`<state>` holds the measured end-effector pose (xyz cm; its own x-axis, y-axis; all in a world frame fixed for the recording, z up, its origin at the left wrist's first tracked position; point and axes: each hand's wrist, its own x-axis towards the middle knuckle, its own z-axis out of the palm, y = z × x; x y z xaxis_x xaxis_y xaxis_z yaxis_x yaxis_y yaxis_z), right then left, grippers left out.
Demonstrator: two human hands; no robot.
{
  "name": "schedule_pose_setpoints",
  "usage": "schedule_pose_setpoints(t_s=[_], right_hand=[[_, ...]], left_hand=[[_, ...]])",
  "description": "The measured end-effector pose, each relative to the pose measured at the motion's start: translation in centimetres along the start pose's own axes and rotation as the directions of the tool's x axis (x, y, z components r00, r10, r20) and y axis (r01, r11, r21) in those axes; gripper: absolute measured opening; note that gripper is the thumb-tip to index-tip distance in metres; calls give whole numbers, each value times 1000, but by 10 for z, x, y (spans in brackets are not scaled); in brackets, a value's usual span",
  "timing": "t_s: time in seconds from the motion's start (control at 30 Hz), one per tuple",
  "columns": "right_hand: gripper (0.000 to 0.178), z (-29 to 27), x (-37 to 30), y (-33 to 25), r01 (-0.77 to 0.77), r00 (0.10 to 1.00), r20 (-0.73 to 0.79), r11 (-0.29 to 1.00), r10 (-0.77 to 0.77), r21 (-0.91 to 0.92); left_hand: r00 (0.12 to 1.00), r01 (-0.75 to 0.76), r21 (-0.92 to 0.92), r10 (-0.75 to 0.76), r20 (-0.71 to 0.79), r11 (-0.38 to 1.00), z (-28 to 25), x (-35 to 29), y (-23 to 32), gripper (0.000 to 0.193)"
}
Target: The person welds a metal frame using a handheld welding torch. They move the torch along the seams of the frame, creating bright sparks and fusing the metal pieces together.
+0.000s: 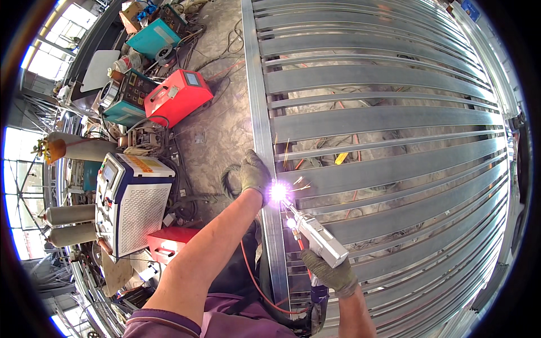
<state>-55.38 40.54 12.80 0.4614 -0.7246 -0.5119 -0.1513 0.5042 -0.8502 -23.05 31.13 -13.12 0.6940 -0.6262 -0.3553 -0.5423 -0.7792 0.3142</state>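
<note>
In my right hand, gloved in grey-green, is a silver handheld welding gun. My fingers are wrapped round its grip, and its nozzle points up and left. A bright white-violet glare burns at the tip, where a slat meets the long side rail of a metal frame; sparks fly up and right from it. The glare hides the joint itself. Just left of the glare, my gloved left hand is closed over the rail's outer edge. Flat metal slats and narrower bars run rightward from the rail.
An orange-red hose and dark cables trail below the gun. Left of the frame stand a white-and-blue machine, a red machine, teal machines and gas cylinders. Coiled cable lies on the floor near my left hand.
</note>
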Motion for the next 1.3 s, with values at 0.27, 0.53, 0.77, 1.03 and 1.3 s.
schedule_pose_setpoints(t_s=[0.27, 0.53, 0.77, 1.03, 1.3], right_hand=[[41, 1, -2, -4, -26, 998, 60, 1000, 26, 2], [42, 3, -5, -2, -17, 999, 27, 1000, 17, -10], [40, -4, -7, 8, -5, 999, -38, 1000, 5, 11], [41, -2, -9, 10, 12, 999, -30, 1000, -12, -6], [41, 1, -12, 4, -57, 998, 24, 998, 57, 34]], left_hand=[[969, -169, 340, 218, -113, 925, 70, 51, -76, 64], [997, -28, 164, 40, -71, 986, 27, 23, -33, 66], [991, 127, -307, -131, 5, 943, -32, -31, 54, 66], [996, 64, -357, -84, -40, 932, -56, -47, 61, 69], [992, 97, -281, -115, -49, 955, -42, -32, 40, 75]])
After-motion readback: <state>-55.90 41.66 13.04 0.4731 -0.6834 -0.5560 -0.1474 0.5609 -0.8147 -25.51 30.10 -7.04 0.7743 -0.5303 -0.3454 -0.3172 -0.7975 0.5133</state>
